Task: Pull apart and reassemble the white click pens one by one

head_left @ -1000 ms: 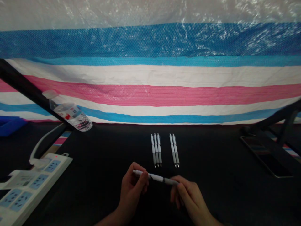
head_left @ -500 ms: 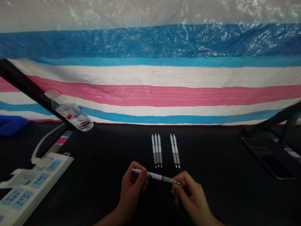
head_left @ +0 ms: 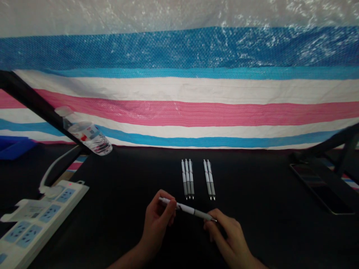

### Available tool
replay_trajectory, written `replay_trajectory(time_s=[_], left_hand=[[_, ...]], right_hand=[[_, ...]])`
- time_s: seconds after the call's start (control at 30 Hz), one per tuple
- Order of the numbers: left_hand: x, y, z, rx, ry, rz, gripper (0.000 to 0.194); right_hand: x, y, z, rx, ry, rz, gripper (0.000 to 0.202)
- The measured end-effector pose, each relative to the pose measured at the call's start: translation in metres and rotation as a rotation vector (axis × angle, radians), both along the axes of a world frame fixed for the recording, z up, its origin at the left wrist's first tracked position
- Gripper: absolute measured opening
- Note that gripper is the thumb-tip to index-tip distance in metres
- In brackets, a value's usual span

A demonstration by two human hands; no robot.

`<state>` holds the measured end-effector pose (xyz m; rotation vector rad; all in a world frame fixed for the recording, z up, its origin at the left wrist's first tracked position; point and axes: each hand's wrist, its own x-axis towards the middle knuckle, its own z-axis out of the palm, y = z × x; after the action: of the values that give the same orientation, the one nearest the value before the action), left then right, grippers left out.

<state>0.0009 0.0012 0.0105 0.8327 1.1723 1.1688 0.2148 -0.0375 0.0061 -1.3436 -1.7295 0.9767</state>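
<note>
A white and grey click pen (head_left: 185, 208) is held between my two hands above the black table, its metal tip pointing right and slightly downward. My left hand (head_left: 159, 216) pinches the white clicker end between thumb and fingers. At the grey grip end, my right hand (head_left: 224, 229) has its thumb and index finger closed around the pen near the tip. Beyond my hands lie similar pens in two groups, tips toward me: a group of three pens (head_left: 187, 179) and, to its right, a pair of pens (head_left: 209, 180).
A white power strip (head_left: 42, 220) with a plugged-in cable lies at the left. Behind it, a water bottle (head_left: 91, 137) leans by a black bar (head_left: 42, 108). On the right is a dark phone (head_left: 319, 188). A striped plastic sheet (head_left: 179, 112) hangs behind the table.
The pen's tip end has dipped a little, and more of its metal point shows past my right fingers. Both hands keep nearly the same place; the laid-out pens have not moved.
</note>
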Motion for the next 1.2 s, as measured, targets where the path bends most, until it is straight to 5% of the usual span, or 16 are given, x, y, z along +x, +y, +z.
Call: replay_trajectory(time_s=[0.1, 0.2, 0.37, 0.57, 0.73, 0.93, 1.2], left_hand=[[-0.002, 0.002, -0.002, 0.009, -0.001, -0.035, 0.046], [-0.004, 0.005, -0.003, 0.004, 0.007, -0.067, 0.043], [-0.005, 0.009, -0.001, -0.002, -0.034, -0.099, 0.045], [0.001, 0.009, -0.004, 0.025, -0.080, -0.091, 0.038], [0.000, 0.016, -0.004, 0.059, -0.174, -0.109, 0.033], [-0.006, 0.026, 0.001, 0.104, -0.142, -0.153, 0.064], [-0.001, 0.028, 0.000, 0.115, -0.083, -0.157, 0.040]], right_hand=[[0.000, 0.001, 0.001, -0.103, 0.062, 0.033, 0.055], [-0.003, 0.004, -0.003, -0.391, 0.294, 0.089, 0.072], [-0.009, 0.009, -0.016, -0.810, 0.634, 0.139, 0.075], [-0.009, 0.004, -0.009, -0.594, 0.395, 0.168, 0.080], [-0.006, 0.002, 0.010, -0.323, 0.072, 0.155, 0.059], [-0.005, 0.005, 0.011, -0.343, 0.046, 0.181, 0.047], [-0.006, 0.007, 0.013, -0.323, 0.012, 0.201, 0.040]])
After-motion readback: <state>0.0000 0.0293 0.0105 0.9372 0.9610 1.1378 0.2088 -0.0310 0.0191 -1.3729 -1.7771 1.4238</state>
